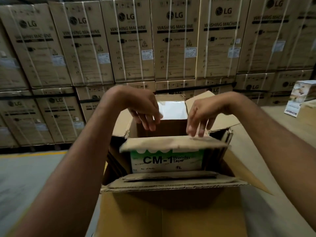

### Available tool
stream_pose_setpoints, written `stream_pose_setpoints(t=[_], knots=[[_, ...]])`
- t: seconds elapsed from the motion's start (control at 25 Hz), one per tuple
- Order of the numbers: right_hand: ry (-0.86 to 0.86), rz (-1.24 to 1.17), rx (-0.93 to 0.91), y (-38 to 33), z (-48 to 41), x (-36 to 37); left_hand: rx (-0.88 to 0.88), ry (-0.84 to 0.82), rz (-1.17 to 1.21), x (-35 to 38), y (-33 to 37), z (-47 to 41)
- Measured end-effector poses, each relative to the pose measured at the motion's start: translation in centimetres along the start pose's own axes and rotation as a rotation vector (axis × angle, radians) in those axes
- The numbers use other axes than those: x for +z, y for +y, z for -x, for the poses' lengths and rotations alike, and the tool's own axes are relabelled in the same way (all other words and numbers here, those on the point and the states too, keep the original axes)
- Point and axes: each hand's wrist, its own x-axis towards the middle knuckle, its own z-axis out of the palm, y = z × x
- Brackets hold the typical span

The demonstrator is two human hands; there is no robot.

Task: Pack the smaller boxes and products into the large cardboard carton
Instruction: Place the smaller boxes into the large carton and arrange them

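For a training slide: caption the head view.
Left hand and right hand reach open-fingered over the large carton holding a CM-1 Wonder Tape box; LG cartons stacked behind.

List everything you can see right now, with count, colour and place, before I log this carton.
large cardboard carton: 1, brown, centre foreground, flaps open
tape box: 1, brown with green-and-white CM-1 label, inside the carton, near half
white-topped item: 1, white, inside the carton, far end
cardboard pieces: several, brown, upright at the tape box's right
printed box: 1, white with pictures, far right, outside the carton
washing machine cartons: many, brown with white straps, stacked along the back
floor line: 1, yellow, left floor
left hand: 1, over the carton, fingers pointing down, holding nothing
right hand: 1, fingertips at the tape box's top flap
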Motion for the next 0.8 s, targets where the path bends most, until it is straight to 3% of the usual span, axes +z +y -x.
stream_pose_setpoints(t=[0.12,0.28,0.4,0.56,0.68,0.8], knots=[[-0.188,0.162,0.051,0.8,-2.1,3.5,-0.028,-0.2,-0.12,3.4,-1.9,-2.3],[-0.146,0.146,0.051,1.1,-4.1,5.3,-0.018,-0.246,-0.069,6.3,-4.4,-4.6],[0.004,0.043,-0.019,0.6,-4.4,4.0,0.018,-0.191,0.03,5.3,-5.0,-5.5],[0.297,0.08,-0.057,0.5,-8.8,2.2,0.036,0.04,0.05,4.0,-5.5,-9.9],[0.285,0.239,-0.044,1.0,-14.5,1.8,0.024,0.061,-0.075,4.4,-6.4,-14.9],[0.107,0.393,0.012,2.6,-20.1,1.6,-0.014,0.05,-0.198,5.0,-8.2,-19.9]])
